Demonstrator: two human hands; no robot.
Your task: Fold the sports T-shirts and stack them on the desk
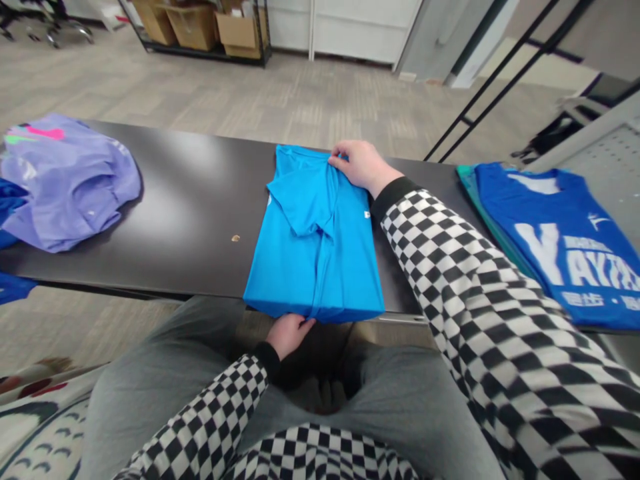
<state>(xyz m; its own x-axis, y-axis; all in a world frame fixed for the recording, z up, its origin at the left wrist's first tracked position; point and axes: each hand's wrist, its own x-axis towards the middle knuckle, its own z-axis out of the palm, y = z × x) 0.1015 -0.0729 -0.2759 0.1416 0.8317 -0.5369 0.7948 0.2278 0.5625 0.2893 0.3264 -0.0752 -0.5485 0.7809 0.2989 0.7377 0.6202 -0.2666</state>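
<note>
A bright blue T-shirt [300, 267] lies partly folded on the dark table, one sleeve turned in over its middle. Its lower edge hangs slightly past the table's near side. My right hand [361, 163] pinches the fabric near the far end, by the shoulder. At the near edge my left hand [291, 333] grips the hem, its fingers partly hidden under the cloth. A small white mark shows on the shirt's right side.
The dark table [195, 193] runs left to right. A crumpled lavender shirt [75, 180] lies at the left with darker blue cloth. Folded royal blue shirts with white lettering [565, 247] are stacked at the right. Beyond stand a shelf with cardboard boxes [193, 27] and a black metal frame [493, 83].
</note>
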